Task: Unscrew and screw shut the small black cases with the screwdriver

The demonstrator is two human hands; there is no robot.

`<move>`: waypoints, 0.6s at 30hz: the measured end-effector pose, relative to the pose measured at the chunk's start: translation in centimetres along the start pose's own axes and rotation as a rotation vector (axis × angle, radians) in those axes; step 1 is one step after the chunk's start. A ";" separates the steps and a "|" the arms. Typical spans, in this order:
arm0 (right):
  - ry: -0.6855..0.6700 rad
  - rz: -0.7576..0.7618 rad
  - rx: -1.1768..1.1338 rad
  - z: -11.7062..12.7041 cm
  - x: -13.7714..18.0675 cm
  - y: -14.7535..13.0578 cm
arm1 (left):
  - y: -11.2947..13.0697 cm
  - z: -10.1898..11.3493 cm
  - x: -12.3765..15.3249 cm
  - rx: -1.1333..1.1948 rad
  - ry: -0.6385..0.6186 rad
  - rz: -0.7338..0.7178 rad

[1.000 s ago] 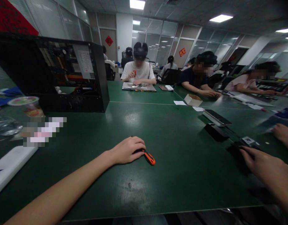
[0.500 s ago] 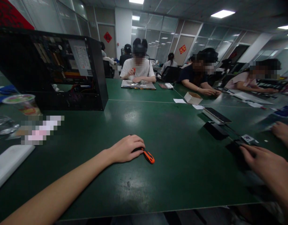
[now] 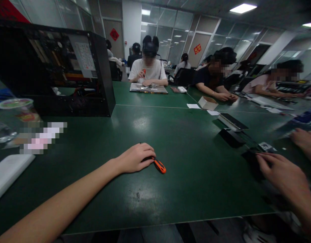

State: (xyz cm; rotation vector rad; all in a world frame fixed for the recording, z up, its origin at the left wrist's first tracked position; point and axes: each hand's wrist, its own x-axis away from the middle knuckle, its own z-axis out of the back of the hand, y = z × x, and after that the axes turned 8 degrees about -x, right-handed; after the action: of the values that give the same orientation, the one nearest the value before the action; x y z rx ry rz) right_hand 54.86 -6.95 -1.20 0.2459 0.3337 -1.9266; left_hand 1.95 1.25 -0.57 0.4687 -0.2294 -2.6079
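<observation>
At left, a white slab (image 3: 11, 170) lies near and a cup (image 3: 29, 114) farther off, before the open-sided computer case (image 3: 56, 106), which screens the far left. Centrally, the left hand (image 3: 137, 158) closes on an orange-handled tool (image 3: 160, 166) resting on the counter (image 3: 191, 152); it seems idle, no result visible. Rightward, a black block (image 3: 231, 137) lies beyond apparently the right hand (image 3: 282, 167), whose grip I cannot tell; another person's hand (image 3: 304, 142) is just beyond.
</observation>
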 end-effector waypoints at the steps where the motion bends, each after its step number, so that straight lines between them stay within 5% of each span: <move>1: -0.027 -0.072 -0.041 0.5 -0.7 0.3 | 0.0 0.0 0.0 0.001 0.000 -0.001; 5: 0.051 -0.224 -0.243 1.7 -3.4 1.2 | -0.1 -0.1 0.0 -0.002 -0.002 -0.007; 11: -0.183 -0.054 -0.267 0.3 -5.8 -0.2 | 0.0 -0.2 0.1 -0.009 -0.001 0.001; 18: -0.184 -0.009 -0.257 -1.1 -7.0 0.7 | 0.2 0.1 0.0 0.008 0.012 0.002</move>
State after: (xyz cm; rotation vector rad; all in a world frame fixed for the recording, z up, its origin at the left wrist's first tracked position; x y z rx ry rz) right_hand 58.12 -0.72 0.01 -0.1021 0.4542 -1.8753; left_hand 1.99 1.03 -0.45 0.4869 -0.2358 -2.6018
